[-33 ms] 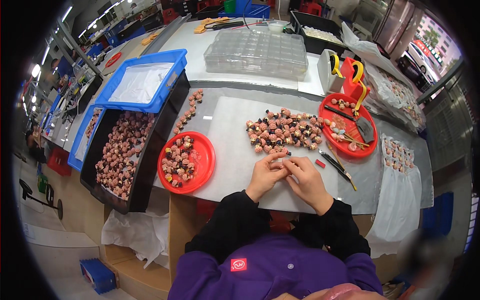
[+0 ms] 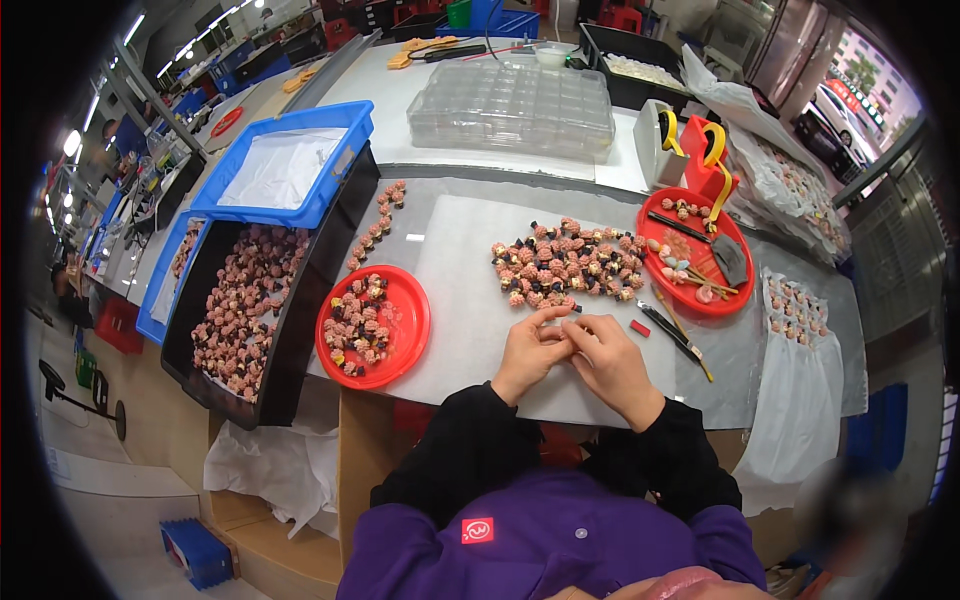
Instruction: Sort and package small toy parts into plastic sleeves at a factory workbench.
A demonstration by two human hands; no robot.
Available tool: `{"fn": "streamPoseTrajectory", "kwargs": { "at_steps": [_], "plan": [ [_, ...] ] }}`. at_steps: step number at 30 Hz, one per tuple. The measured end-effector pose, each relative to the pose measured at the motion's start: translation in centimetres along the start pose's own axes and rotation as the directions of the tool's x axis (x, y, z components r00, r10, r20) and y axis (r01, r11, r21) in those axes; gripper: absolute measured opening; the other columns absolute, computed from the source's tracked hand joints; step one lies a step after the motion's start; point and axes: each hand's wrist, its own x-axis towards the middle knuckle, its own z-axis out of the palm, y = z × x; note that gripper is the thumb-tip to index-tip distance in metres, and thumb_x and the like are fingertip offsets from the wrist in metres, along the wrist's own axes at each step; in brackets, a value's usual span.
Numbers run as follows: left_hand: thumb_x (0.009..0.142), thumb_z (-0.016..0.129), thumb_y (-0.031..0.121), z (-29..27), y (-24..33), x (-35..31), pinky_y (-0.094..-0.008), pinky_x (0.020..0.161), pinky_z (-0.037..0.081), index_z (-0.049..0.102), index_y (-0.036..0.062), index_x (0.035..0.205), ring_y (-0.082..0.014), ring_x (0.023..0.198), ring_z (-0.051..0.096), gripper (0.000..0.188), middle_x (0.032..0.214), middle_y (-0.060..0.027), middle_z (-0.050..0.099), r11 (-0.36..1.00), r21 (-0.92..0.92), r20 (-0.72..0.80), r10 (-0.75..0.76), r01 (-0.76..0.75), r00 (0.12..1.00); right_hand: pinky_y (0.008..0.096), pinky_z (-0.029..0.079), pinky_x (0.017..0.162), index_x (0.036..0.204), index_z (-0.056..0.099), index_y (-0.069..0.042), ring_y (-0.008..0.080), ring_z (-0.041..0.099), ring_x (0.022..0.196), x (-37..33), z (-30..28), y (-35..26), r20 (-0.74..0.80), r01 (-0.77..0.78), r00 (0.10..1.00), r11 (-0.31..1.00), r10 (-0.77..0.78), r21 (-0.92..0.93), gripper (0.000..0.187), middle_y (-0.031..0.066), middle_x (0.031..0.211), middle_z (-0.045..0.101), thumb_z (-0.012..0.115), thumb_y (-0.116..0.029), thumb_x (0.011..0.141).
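Observation:
My left hand (image 2: 530, 355) and my right hand (image 2: 618, 368) meet above the white sheet (image 2: 455, 340) at the near edge of the table. The fingers of both are bent and pinched together at the tips. Whatever is between them is too small and too hidden to make out. Just beyond my fingertips lies a loose pile of small pink knobbly pieces (image 2: 570, 262) with dark and pale yellow parts. To the right of my right hand are a small red block (image 2: 640, 328) and a black-handled craft knife (image 2: 672, 332), with a thin brush (image 2: 690, 345) beside it.
On the left, a red plate (image 2: 405, 345) and a black tray (image 2: 290, 385) hold similar pink pieces. A row of them (image 2: 377, 228) lies behind the plate. At right are a red dish (image 2: 725, 305) with tools and a tape dispenser (image 2: 708, 180). Clear plastic boxes (image 2: 510, 105) stand behind.

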Motion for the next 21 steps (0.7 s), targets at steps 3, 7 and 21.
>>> {"fn": "streamPoseTrajectory", "kwargs": {
  "at_steps": [3, 7, 21],
  "plan": [
    [0.080, 0.057, -0.005, 0.1, 0.4, -0.2, -0.0247, 0.070, 0.052, 0.046, -0.0006, 0.120, -0.0147, 0.082, 0.062, 0.042, 0.093, -0.0114, 0.063, 1.000, -0.003, -0.016, -0.010, 0.010, 1.000, 0.0338, 0.048, 0.067, 0.095, 0.056, -0.002, 0.0253, 0.054, 0.084, 0.2, 0.1, -0.2, 0.063, 0.047, 0.997, 0.990, -0.039, -0.131, 0.028, 0.0088, 0.091, 0.054, 0.060, -0.002, 0.068],
    [0.075, 0.059, -0.005, 0.2, 0.9, -0.7, -0.0248, 0.065, 0.052, 0.046, 0.0003, 0.120, -0.0145, 0.079, 0.062, 0.047, 0.088, -0.0115, 0.063, 0.996, -0.049, -0.018, -0.082, 0.081, 0.997, 0.0317, 0.048, 0.065, 0.098, 0.054, -0.002, 0.0243, 0.053, 0.084, 0.4, -0.9, 0.2, 0.211, 0.142, 0.971, 0.980, -0.111, -0.140, 0.031, 0.0089, 0.091, 0.052, 0.061, -0.006, 0.068],
    [0.085, 0.054, 0.003, 2.1, 0.5, 0.2, -0.0233, 0.070, 0.049, 0.042, 0.0001, 0.123, -0.0146, 0.081, 0.059, 0.040, 0.100, -0.0119, 0.058, 0.976, 0.219, 0.042, -0.008, -0.001, 0.999, 0.0348, 0.045, 0.078, 0.104, 0.055, -0.003, 0.0295, 0.053, 0.092, -6.8, -20.4, 15.9, -0.089, -0.101, 0.994, 0.888, 0.068, -0.449, 0.041, 0.0130, 0.102, 0.054, 0.067, -0.001, 0.064]
  ]
}}
